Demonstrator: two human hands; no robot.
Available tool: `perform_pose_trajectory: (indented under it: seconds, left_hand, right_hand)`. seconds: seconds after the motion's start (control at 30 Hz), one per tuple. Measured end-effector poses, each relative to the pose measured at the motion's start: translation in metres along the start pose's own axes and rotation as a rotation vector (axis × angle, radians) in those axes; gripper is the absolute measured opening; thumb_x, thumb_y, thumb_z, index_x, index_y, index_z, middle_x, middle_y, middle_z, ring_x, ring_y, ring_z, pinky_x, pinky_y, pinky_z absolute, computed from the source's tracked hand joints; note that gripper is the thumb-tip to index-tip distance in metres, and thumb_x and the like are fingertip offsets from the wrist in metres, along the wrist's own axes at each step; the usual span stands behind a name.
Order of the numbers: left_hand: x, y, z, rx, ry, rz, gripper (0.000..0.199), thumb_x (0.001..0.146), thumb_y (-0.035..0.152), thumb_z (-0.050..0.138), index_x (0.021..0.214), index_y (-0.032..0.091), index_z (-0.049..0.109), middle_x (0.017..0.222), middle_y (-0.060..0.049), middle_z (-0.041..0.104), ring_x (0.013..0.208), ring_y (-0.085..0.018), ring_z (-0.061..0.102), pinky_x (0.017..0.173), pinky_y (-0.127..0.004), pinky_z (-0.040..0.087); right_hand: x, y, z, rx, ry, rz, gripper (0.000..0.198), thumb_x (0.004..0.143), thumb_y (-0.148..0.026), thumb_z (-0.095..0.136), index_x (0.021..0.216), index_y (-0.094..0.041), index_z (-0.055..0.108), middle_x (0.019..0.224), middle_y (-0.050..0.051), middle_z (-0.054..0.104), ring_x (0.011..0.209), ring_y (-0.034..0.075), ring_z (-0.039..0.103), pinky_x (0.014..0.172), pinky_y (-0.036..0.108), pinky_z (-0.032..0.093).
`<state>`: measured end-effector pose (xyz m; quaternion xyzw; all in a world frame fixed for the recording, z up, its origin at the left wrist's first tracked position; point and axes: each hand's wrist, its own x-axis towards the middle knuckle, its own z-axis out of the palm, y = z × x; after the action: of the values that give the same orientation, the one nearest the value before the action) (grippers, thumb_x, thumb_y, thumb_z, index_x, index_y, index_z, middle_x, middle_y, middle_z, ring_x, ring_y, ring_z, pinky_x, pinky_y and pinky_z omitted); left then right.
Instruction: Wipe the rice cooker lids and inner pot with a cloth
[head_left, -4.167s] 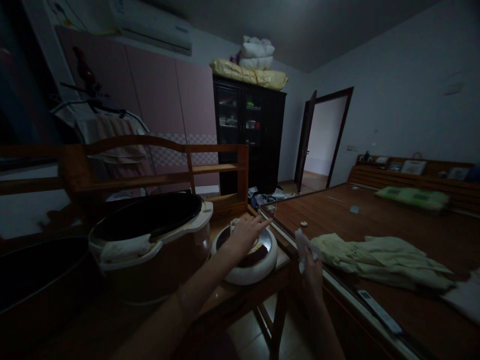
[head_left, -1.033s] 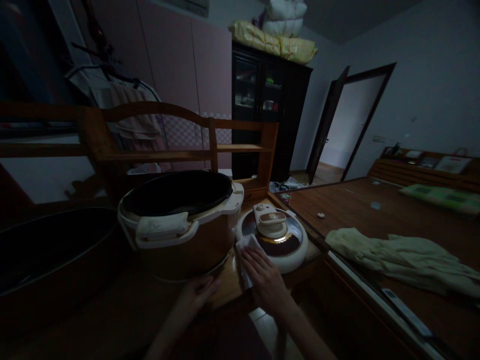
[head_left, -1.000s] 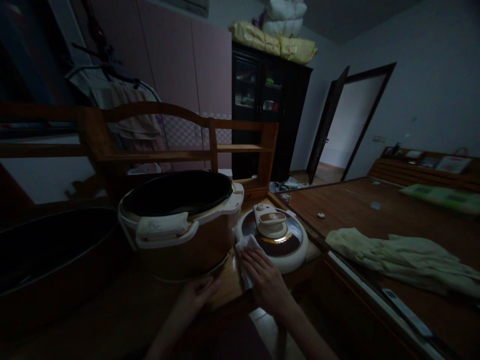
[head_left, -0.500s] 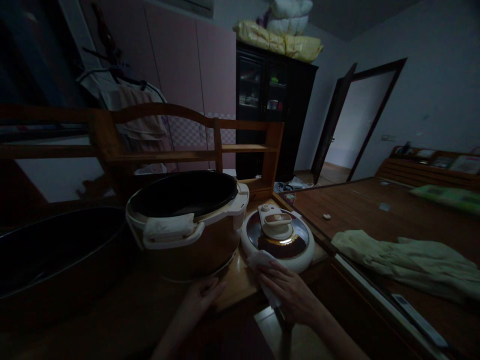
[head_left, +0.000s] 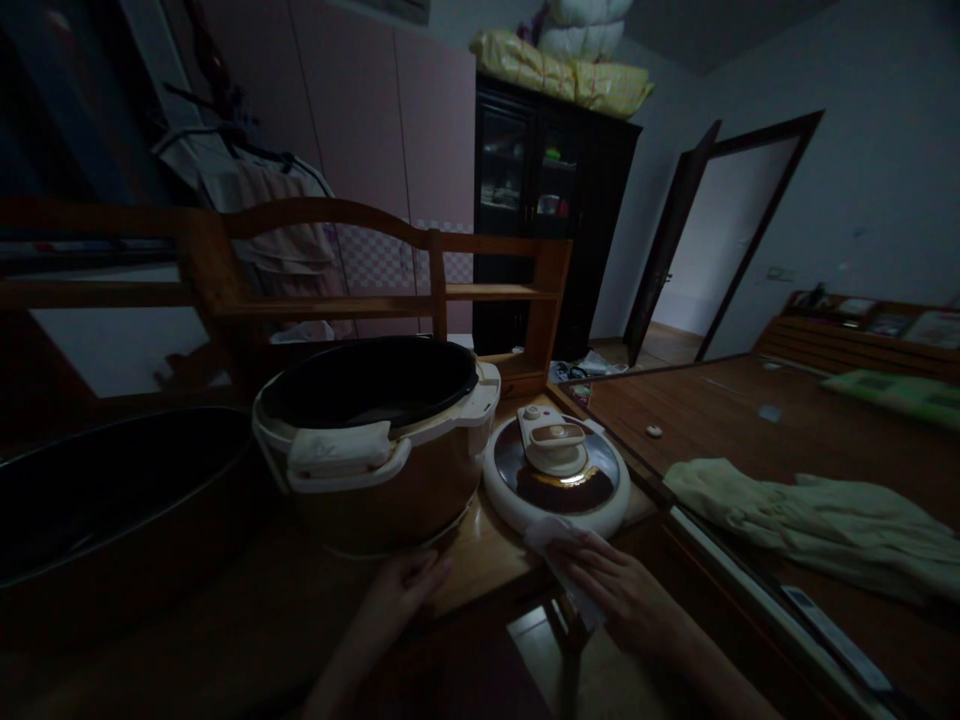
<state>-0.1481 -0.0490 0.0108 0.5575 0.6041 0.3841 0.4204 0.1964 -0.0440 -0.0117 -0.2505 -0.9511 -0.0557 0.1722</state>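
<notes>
Head view: right hand (head_left: 626, 592) slid cloth (head_left: 568, 580) rightward along lid (head_left: 557, 480).

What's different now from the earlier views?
The left hand has left its place over the lid for the table edge before the cooker. The right hand brought the white cloth to the lid's left rim, then slid it rightward along the near rim. The cloth stayed in that hand; lid and cooker stayed put.
</notes>
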Motion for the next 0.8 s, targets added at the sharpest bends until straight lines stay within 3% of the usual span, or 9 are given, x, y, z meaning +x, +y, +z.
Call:
perform_pose_trajectory:
  seconds: [0.17,0.37,0.6,0.8]
  left_hand:
    - [-0.004,0.009,-0.001,-0.030,-0.029,0.004,0.058,0.058,0.075,0.061,0.053,0.020,0.044,0.058,0.003,0.039,0.063,-0.015,0.042,0.060,-0.024,0.034]
    - [-0.002,0.005,0.000,-0.014,-0.054,0.013,0.059,0.060,0.075,0.060,0.053,0.020,0.038,0.058,0.004,0.032,0.062,-0.013,0.037,0.059,-0.023,0.030]
    - [0.004,-0.011,0.001,0.007,-0.082,0.060,0.053,0.069,0.067,0.059,0.058,0.020,0.037,0.063,0.004,0.030,0.065,-0.013,0.036,0.062,-0.023,0.028]
    - [0.006,-0.014,0.002,0.013,-0.064,0.055,0.057,0.065,0.072,0.059,0.055,0.020,0.037,0.060,0.004,0.031,0.061,-0.013,0.035,0.059,-0.023,0.029]
  right_hand:
    - [-0.010,0.008,-0.006,-0.024,-0.038,-0.042,0.083,0.075,-0.006,0.041,0.152,-0.011,0.013,0.148,0.011,0.038,0.138,0.024,0.035,0.115,0.046,0.029]
    - [-0.019,0.011,-0.015,-0.036,-0.018,-0.050,0.074,0.083,-0.007,0.041,0.152,-0.013,0.016,0.144,0.012,0.045,0.135,0.022,0.041,0.116,0.046,0.030]
    - [-0.029,0.015,-0.015,-0.155,-0.088,-0.033,0.074,0.079,-0.005,0.041,0.150,-0.005,0.020,0.145,0.014,0.045,0.140,0.021,0.032,0.119,0.047,0.019]
    - [-0.040,0.026,-0.008,-0.206,-0.116,-0.031,0.075,0.079,-0.005,0.040,0.151,-0.009,0.020,0.146,0.010,0.044,0.141,0.019,0.029,0.119,0.048,0.015]
